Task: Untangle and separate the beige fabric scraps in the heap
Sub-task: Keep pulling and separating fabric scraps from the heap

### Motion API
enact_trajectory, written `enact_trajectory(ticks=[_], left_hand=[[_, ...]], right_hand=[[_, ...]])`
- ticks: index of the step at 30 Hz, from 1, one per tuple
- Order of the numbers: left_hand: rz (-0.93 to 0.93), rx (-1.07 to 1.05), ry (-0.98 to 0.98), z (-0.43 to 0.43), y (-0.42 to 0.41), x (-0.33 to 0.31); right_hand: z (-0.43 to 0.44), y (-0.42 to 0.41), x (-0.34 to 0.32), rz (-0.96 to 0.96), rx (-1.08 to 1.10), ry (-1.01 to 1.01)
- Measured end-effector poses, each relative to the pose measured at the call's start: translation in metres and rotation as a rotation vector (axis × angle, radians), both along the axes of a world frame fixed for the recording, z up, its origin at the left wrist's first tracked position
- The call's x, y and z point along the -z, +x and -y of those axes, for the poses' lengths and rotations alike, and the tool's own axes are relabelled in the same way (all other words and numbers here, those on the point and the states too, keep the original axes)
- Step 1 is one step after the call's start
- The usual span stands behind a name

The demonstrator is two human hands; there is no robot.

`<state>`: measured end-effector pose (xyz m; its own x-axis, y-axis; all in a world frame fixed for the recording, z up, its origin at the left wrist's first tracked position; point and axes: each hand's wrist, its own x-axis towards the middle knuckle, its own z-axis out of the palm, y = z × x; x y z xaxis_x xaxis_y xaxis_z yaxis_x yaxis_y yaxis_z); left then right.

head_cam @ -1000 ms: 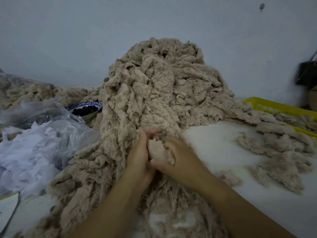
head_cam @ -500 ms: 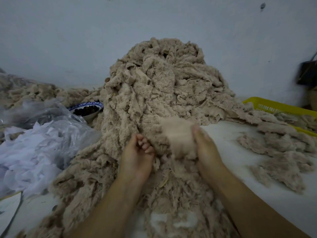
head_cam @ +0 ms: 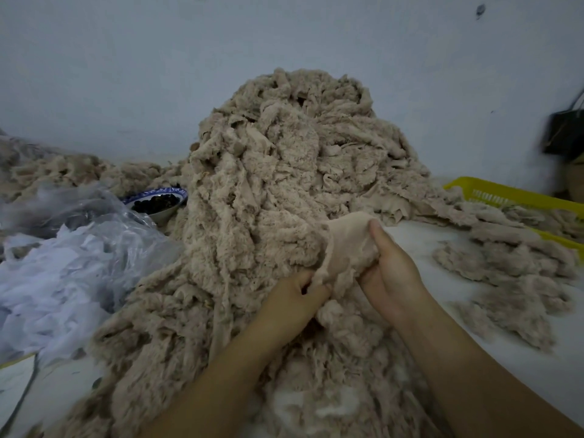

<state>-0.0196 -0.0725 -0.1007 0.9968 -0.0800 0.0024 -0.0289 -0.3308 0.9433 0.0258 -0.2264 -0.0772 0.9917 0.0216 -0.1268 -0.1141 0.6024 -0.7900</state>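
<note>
A tall heap of tangled beige fabric scraps (head_cam: 284, 172) rises in the middle of the table and spreads down toward me. At its front, a smooth beige scrap (head_cam: 346, 245) is stretched between my hands. My left hand (head_cam: 294, 298) pinches its lower left edge with curled fingers. My right hand (head_cam: 392, 273) grips its right side, thumb up along the top edge. A smaller pile of separated beige scraps (head_cam: 512, 273) lies on the white table to the right.
A clear plastic bag of white scraps (head_cam: 63, 273) lies at the left. Behind it stands a blue-rimmed bowl (head_cam: 158, 200) with dark contents. A yellow basket (head_cam: 505, 194) holding scraps sits at the right by the wall. A dark bag (head_cam: 565, 131) hangs at the far right.
Both hands have lifted one scrap out of the heap's front and moved right and up. The scrap, bunched a second ago, is now spread between them.
</note>
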Motion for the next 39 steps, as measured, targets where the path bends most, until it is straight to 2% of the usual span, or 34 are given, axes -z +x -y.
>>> enact_trajectory(ticks=[2,4,6,7,10,13,16,18,22,27,29,30,32,33,34,36,37,38,39], left_hand=[[-0.047,0.024,0.038,-0.007,0.003,0.0],[-0.021,0.046,0.217,-0.013,0.003,0.0],[0.077,-0.053,0.306,-0.017,0.006,0.0],[0.101,-0.126,0.259,-0.019,0.008,-0.002],[-0.019,-0.304,-0.157,-0.03,0.011,-0.01],[-0.154,-0.31,-0.655,-0.037,0.012,-0.017],[-0.204,-0.27,-0.999,-0.04,0.01,-0.02],[-0.205,-0.218,-1.13,-0.04,0.008,-0.022],[-0.195,-0.117,-1.069,-0.032,0.006,-0.021],[-0.12,0.01,-0.87,-0.02,0.002,-0.017],[-0.062,-0.022,-0.757,-0.017,0.002,-0.013],[-0.026,-0.052,-0.683,-0.016,0.001,-0.011],[0.065,-0.128,-0.496,-0.015,0.001,-0.008],[0.139,-0.165,-0.421,-0.015,0.001,-0.006],[0.225,-0.19,-0.378,-0.017,0.002,-0.005],[0.333,-0.246,-0.299,-0.021,0.004,-0.004],[0.352,-0.283,-0.238,-0.023,0.006,-0.003],[0.357,-0.308,-0.171,-0.024,0.008,-0.002],[0.355,-0.312,-0.095,-0.026,0.011,0.0]], right_hand=[[0.006,0.003,0.0,0.003,0.07,0.021],[0.014,0.006,0.0,0.028,0.15,0.06],[0.021,0.01,-0.001,0.065,0.221,0.101],[0.023,0.011,0.0,0.074,0.249,0.119],[0.029,0.016,0.008,0.035,0.313,0.153],[0.034,0.021,0.011,-0.035,0.365,0.195],[0.034,0.021,0.013,-0.075,0.347,0.148],[0.03,0.02,0.014,-0.075,0.316,0.041],[0.013,0.006,0.01,0.036,0.112,-0.28],[-0.012,-0.015,0.013,0.423,-0.35,-0.8],[-0.009,-0.012,0.02,0.488,-0.34,-1.032],[-0.007,-0.01,0.023,0.506,-0.323,-1.065],[-0.004,-0.007,0.025,0.473,-0.253,-0.971],[-0.002,-0.003,0.024,0.422,-0.169,-0.843],[0.002,0.0,0.02,0.349,-0.065,-0.627],[0.016,0.008,0.011,0.294,0.038,-0.011],[0.02,0.011,0.009,0.284,0.055,0.176],[0.021,0.011,0.009,0.237,0.035,0.223],[0.017,0.01,0.014,0.178,0.015,0.129]])
